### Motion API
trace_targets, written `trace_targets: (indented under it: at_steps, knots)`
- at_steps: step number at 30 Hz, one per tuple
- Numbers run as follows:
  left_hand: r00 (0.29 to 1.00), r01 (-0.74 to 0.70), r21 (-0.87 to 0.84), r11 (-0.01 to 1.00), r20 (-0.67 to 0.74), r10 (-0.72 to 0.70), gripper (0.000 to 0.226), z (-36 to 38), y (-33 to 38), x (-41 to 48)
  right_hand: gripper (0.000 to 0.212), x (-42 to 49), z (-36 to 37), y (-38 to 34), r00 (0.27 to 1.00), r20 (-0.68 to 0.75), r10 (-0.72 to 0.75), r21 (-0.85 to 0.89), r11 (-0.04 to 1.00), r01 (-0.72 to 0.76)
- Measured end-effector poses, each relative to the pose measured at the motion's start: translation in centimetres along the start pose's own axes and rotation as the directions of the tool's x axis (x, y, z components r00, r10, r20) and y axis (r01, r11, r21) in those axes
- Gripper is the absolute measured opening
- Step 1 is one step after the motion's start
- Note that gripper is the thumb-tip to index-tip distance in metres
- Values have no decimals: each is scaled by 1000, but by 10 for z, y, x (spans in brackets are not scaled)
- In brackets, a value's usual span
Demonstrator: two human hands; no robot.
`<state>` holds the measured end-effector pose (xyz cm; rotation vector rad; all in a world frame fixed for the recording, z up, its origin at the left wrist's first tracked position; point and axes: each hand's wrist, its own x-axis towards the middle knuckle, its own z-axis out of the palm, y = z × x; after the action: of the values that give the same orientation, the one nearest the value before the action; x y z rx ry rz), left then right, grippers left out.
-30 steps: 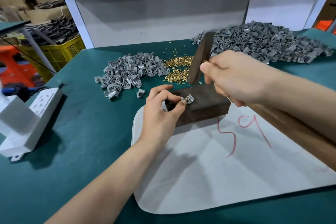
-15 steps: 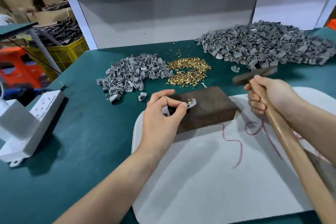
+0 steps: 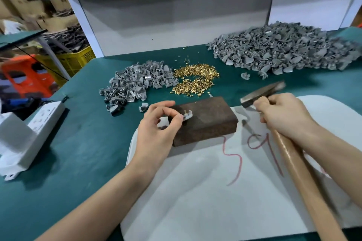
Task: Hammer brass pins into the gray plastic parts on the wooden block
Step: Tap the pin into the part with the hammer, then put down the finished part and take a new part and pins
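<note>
Since a second before, the hammer (image 3: 262, 94) had swung away from over the wooden block (image 3: 207, 123) and out to its right. Over the last half second its head had come back in a little, ending just beside the block's far right corner without touching it. The right hand (image 3: 282, 115) gripped the wooden handle high up, right under the metal head, fingers curled tight around it. The long handle ran back toward the lower right edge of the view. The left hand (image 3: 156, 133) had stayed put at the block's left end, thumb and forefinger pinching the gray plastic part (image 3: 188, 115). That part sat on the block's top face near the left edge, with a brass pin (image 3: 185, 112) standing up from it. The block lay on a white pad (image 3: 195, 201) marked with red numerals, on the green counter (image 3: 78, 152). Behind it lay a small heap of gray parts (image 3: 135, 84), a pile of loose brass pins (image 3: 195, 79) just beside that heap, and a large heap of gray parts (image 3: 284, 51) far right. A white power strip (image 3: 45, 117) lay at the counter's left edge.
</note>
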<state>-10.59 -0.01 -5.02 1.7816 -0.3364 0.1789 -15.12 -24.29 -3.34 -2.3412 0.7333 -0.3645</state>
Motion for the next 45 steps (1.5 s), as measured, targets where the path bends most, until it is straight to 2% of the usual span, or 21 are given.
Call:
trace_targets:
  at_steps: [5, 12, 16, 19, 23, 27, 29, 33, 37, 41, 45]
  knots:
    - [990, -113, 34, 993, -85, 116, 18, 1, -1, -4, 25, -9, -15, -6, 995, 100, -29, 288, 958, -1]
    - [992, -127, 70, 989, 4, 127, 16, 0, -1, -6, 29, -35, -26, -47, 931, 268, -249, 365, 920, 140]
    - [994, -113, 86, 990, 15, 112, 14, -1, 2, -7, 25, -50, -23, -63, 908, 299, -294, 318, 928, 196]
    - [995, -102, 102, 990, 15, 101, 17, -1, 5, -5, 26, -57, -27, -83, 887, 318, -335, 174, 940, 293]
    - [996, -88, 111, 990, 24, 86, 17, -2, 6, -4, 34, -62, -31, -113, 823, 290, -488, -85, 844, 530]
    - [998, -66, 82, 994, 28, 64, 17, -1, 5, -4, 33, -70, -12, -126, 793, 353, -496, -178, 797, 577]
    - [998, -53, 85, 995, 23, 51, 15, -1, 5, -4, 33, -70, -14, -133, 784, 375, -495, -186, 788, 586]
    - [997, -76, 66, 995, 16, 75, 8, -1, 4, -5, 35, -63, -30, -142, 779, 239, -579, -140, 774, 618]
    - [998, -56, 66, 996, 17, 55, 15, -2, 6, -5, 38, -72, -15, -130, 799, 365, -478, -216, 791, 572]
    - [998, -68, 74, 995, 21, 67, 10, -2, 5, -4, 39, -68, -19, -129, 812, 221, -540, -156, 803, 576]
    - [998, -64, 63, 996, 16, 63, 17, -3, 5, -4, 37, -69, -12, -119, 816, 276, -508, -115, 825, 553]
